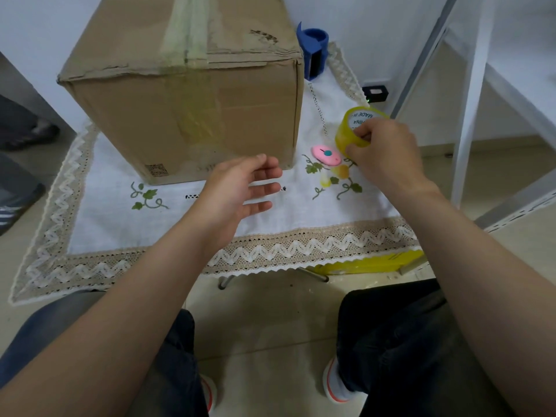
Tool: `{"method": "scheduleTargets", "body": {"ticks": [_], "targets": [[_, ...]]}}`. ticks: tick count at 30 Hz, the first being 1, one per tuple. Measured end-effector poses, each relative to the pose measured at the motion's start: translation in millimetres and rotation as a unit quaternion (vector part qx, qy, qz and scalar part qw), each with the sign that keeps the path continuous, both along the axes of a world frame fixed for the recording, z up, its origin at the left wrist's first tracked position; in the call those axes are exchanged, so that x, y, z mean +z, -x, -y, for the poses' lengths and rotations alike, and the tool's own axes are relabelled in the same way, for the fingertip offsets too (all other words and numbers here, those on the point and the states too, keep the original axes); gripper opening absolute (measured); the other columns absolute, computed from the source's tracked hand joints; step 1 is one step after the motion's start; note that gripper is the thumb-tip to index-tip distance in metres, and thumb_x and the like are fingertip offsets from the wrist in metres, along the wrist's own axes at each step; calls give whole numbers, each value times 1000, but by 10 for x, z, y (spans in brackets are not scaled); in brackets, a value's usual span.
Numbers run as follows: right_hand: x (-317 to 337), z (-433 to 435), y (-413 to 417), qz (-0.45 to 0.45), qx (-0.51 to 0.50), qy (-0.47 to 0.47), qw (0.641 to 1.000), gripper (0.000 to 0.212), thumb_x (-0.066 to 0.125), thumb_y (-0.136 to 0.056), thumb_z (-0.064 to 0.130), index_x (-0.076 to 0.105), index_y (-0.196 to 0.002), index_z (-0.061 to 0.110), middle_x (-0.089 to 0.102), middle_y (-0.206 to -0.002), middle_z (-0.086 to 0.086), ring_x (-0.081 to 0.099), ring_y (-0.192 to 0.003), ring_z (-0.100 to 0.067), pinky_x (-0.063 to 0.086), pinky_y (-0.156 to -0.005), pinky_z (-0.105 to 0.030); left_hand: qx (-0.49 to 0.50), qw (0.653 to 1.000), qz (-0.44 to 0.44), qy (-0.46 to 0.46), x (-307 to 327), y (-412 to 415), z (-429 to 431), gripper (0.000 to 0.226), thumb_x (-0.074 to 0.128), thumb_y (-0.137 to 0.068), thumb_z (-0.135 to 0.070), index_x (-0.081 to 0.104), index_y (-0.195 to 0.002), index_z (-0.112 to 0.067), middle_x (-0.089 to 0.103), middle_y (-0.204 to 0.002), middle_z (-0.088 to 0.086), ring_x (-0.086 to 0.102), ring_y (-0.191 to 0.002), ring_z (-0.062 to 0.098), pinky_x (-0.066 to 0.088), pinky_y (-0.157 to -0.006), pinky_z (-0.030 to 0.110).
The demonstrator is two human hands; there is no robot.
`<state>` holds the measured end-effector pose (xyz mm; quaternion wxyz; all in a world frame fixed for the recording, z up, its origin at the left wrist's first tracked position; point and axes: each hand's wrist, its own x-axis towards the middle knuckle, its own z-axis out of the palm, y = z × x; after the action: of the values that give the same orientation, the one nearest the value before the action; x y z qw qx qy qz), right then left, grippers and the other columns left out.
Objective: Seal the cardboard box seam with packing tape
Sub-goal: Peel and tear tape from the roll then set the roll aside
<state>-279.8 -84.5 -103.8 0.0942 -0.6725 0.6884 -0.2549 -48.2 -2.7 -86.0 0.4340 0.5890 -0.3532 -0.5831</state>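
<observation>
Tape in hand, seam still a reach away

Fingers of the person's right hand (386, 152) are clamped on a yellow roll of packing tape (356, 129), held just above the embroidered tablecloth (150, 230) to the right of the cardboard box (186, 115). The left hand (240, 188) hovers spread and empty near the box's front lower corner, gripping nothing.

The seam (188, 34) runs along the middle of the box top, its long axis pointing away from the person, and it already carries pale old tape that folds down onto the near face. From the roll, that line lies up and to the left, well apart from it; the left hand is the nearer of the two to the box (though low against its front face, not at the top).

A pink cutter (326, 155) lies on the cloth just beside the roll. A blue tape dispenser (314, 52) stands behind the box's right rear corner.

No free tape end can be made out.
</observation>
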Motion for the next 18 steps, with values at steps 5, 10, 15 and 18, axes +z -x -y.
{"method": "scheduleTargets", "body": {"ticks": [5,10,15,18], "targets": [[-42,15,-22,-12,15,7,1000,20,70,-91,24,70,-112,23,71,-114,-5,64,-108,-31,54,-89,-42,2,1000,9,3,15,-36,-9,31,47,-99,-5,75,-101,-18,78,-90,-5,75,-93,19,58,-79,34],[-71,32,-19,-17,28,-2,999,37,71,-92,28,58,-126,27,65,-126,1,57,-120,-29,49,-87,-40,0,1000,8,4,21,-48,-23,27,49,-101,-8,74,-102,-18,77,-89,-5,74,-91,19,57,-79,35],[-40,-20,-87,-112,75,85,987,33,76,-87,23,66,-119,18,56,-127,-6,45,-121,-38,43,-97,-44,-2,1000,11,4,16,-66,-30,26,50,-100,-8,74,-100,-19,77,-89,-5,74,-90,18,56,-78,34],[-40,-61,-216,-138,108,103,979,19,73,-89,26,73,-107,23,63,-119,0,43,-119,-37,36,-98,-46,-5,1000,13,3,23,-75,-37,26,51,-101,-8,74,-100,-19,77,-89,-6,74,-89,18,56,-78,34]]}}
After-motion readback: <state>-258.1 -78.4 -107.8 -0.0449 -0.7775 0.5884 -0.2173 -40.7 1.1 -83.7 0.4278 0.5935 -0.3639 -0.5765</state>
